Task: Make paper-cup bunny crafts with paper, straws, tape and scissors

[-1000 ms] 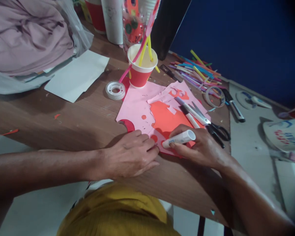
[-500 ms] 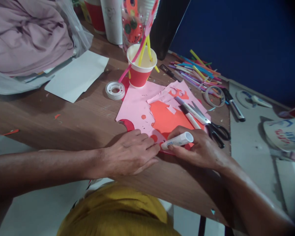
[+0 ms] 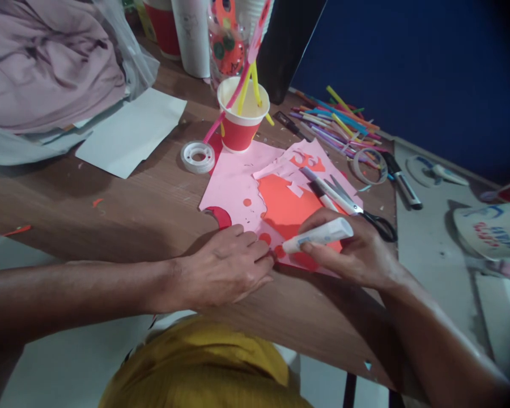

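Note:
My right hand (image 3: 357,252) is wrapped round a white glue stick (image 3: 318,236), its tip pointing left at a small red paper dot near the front edge of the pink paper (image 3: 233,187). My left hand (image 3: 225,266) rests on the wooden table (image 3: 144,209) with its fingertips pressed together on the pink paper's front edge, beside that dot. An orange paper sheet (image 3: 287,207) lies on the pink one, just beyond both hands. Whether the left fingers pinch a scrap is hidden.
Scissors (image 3: 365,215) and marker pens (image 3: 323,190) lie right of the orange sheet. A red paper cup (image 3: 240,122) with straws and a tape roll (image 3: 198,157) stand behind. Coloured straws (image 3: 340,122), white paper (image 3: 131,133) and bagged cloth (image 3: 46,62) lie further back.
My right hand has lifted and shifted slightly right, raising the glue stick's rear end, while its tip stays near the red dot. The left hand has hardly moved.

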### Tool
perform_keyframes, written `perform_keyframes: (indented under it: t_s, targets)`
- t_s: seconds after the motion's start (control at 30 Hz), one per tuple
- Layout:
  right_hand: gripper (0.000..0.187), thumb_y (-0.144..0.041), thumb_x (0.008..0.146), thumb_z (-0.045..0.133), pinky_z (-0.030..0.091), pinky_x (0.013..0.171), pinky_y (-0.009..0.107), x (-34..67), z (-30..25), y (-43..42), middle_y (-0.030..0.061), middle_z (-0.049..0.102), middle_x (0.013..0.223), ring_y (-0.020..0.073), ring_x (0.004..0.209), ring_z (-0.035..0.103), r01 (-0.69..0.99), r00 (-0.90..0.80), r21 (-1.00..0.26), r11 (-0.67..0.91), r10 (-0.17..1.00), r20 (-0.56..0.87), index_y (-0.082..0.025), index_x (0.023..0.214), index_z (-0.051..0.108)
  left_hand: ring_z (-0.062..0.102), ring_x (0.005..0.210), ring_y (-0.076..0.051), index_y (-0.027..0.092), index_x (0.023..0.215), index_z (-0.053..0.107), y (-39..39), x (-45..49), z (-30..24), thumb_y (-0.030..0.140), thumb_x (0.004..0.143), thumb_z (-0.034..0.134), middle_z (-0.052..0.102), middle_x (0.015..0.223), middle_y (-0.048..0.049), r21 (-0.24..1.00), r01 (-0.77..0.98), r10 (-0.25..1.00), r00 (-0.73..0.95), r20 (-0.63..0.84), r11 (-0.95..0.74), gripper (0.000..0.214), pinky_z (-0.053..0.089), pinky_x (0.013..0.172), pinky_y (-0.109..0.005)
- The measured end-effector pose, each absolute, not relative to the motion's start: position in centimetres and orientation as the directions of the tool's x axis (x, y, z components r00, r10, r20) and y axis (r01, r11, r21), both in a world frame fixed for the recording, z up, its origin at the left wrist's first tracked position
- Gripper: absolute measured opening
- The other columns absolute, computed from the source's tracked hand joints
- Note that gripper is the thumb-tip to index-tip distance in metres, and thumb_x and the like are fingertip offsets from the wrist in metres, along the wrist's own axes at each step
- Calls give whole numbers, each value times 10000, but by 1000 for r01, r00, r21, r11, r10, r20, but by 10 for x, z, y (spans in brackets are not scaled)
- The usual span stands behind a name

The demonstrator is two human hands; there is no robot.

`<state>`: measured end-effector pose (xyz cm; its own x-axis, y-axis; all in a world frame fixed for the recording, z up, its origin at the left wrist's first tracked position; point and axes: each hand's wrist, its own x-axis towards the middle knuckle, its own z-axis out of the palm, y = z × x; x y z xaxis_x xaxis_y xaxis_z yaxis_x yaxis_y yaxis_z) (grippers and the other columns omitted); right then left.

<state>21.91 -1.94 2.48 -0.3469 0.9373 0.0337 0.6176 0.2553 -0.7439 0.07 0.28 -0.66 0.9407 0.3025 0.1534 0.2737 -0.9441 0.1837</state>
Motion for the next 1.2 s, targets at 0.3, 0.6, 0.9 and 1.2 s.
perform_keyframes:
  t_s: [0.3,0.6,0.9,1.2]
  targets:
    - [87,-197,747,619,456,585,217,213,14,-22,-15,609,759,117,650,578,594,-122,-789,161,987,109,-208,827,585,550,766,-193,143,1019,541,3,-3,-9,285,894,380,617,873,-69,218,277,318,930,182,-936,249,403,674,-330]
    - [145,-196,760,604,453,631,220,201,14,-29,-14,624,815,123,707,590,652,-179,-734,191,979,96,-214,896,557,549,650,-156,160,743,577,13,-17,-4,211,861,428,608,693,-32,225,289,350,883,311,-930,197,411,613,-283]
    - [127,-245,789,572,447,609,219,197,16,-32,-16,635,778,116,661,596,709,-229,-654,261,964,137,-206,908,554,530,534,-155,167,805,575,16,-19,-4,190,841,423,596,622,-13,136,359,381,900,213,-923,158,358,531,-288]
    - [152,-276,821,542,467,668,274,188,8,-32,41,668,841,164,736,626,819,-328,-433,376,927,184,-181,934,578,546,558,-180,167,742,574,12,-15,-2,170,836,411,604,656,-34,130,365,380,916,128,-922,188,357,540,-308]
